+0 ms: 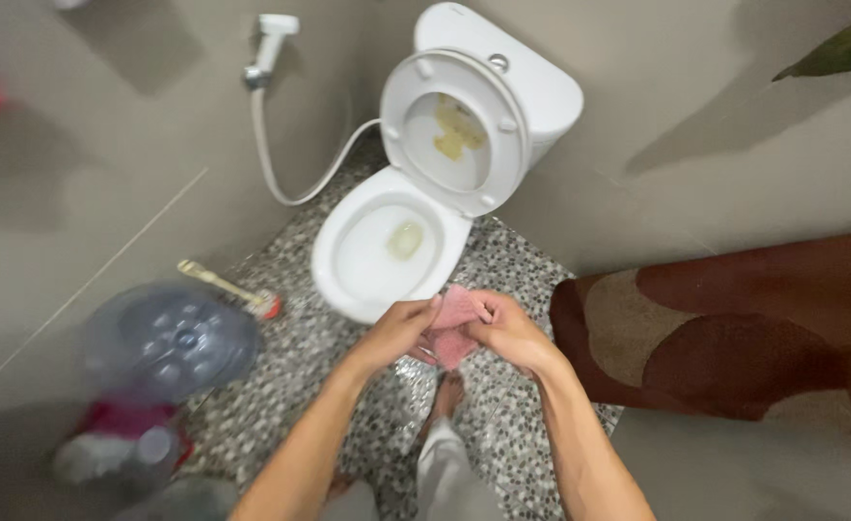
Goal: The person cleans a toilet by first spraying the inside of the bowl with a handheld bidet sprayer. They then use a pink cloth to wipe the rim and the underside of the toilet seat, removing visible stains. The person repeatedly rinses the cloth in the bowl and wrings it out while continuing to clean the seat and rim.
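Observation:
My left hand and my right hand meet in front of me, both gripping a small pink cloth that is bunched between their fingers. Just beyond the hands stands a white toilet with its seat and lid raised. The bowl holds some yellowish water, and a yellow stain marks the inside of the lid. My foot and a light trouser leg show below the cloth on the pebble floor.
A white spray hose hangs on the grey wall at the left. A brush with a yellow handle lies beside a grey bin lid. A red container sits at the lower left. A brown patterned curtain hangs on the right.

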